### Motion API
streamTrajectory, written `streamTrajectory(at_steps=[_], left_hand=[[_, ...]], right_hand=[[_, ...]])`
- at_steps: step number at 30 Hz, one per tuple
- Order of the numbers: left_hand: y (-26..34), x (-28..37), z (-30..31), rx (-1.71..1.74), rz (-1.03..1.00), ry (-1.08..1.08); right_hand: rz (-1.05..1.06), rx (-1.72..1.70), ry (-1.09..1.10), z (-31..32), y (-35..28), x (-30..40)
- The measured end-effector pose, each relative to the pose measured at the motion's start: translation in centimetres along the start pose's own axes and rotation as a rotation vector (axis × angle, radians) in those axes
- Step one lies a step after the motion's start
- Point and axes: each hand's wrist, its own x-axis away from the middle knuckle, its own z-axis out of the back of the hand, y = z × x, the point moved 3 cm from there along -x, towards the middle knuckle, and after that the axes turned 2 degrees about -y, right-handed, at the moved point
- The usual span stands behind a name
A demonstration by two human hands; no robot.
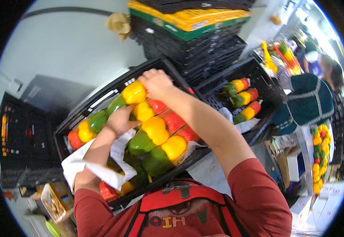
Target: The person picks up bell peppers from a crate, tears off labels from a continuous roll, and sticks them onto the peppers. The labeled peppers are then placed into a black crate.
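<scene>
A black plastic crate [60, 130] lies tilted before me, filled with rows of green, yellow and red bell peppers in clear wrap. My right hand [157, 84] grips the far end of the uppermost pepper pack [134, 92], by its yellow pepper, and hides what lies under the palm. At the pack's green end is my left hand [120, 120], its fingers curled around the lower side. White paper sheets [100, 169] hang over my left forearm and onto the peppers. More packs, including a green pepper [143, 142], lie closer to my body.
Stacked black crates [189, 53], topped by green and yellow ones, stand beyond. Right of them, another black crate [266, 77] holds several pepper packs [246, 96]. A person in a dark green garment [305, 100] stands at the right. Loose peppers [320, 154] lie at far right.
</scene>
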Motion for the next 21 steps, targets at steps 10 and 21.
streamTrajectory(at_steps=[10,21], left_hand=[[0.3,0.1,1.2,-0.032,-0.075,-0.048],[-1.9,-4.0,3.8,-0.049,0.026,0.201]], right_hand=[[0.004,-0.237,0.138,-2.4,0.5,1.3],[-0.135,0.158,0.025,4.1,5.1,2.2]])
